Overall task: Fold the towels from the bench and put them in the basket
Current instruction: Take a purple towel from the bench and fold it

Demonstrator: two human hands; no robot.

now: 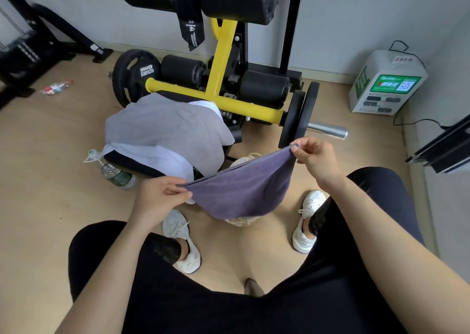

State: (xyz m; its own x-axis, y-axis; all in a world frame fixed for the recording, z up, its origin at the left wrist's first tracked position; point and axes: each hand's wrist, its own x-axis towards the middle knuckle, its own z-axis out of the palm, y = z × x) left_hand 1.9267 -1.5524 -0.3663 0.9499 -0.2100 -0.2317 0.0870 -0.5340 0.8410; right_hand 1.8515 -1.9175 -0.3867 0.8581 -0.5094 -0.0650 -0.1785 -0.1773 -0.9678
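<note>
A purple towel [244, 188] hangs doubled over between my hands above the floor. My left hand [157, 193] pinches its left corner and my right hand [315, 158] pinches its right corner. Under the towel a pale woven basket [241, 221] shows only as a strip of rim, with another bit of it above the towel's top edge. A grey towel [162, 125] lies crumpled over a white towel [162, 155] on the black bench [132, 164] just beyond my left hand.
The yellow and black weight machine [218, 79] with plates stands behind the bench. A plastic bottle [117, 176] lies by the bench, another bottle [57, 87] at far left. A white power-bank station [386, 81] sits by the right wall. My white shoes flank the basket.
</note>
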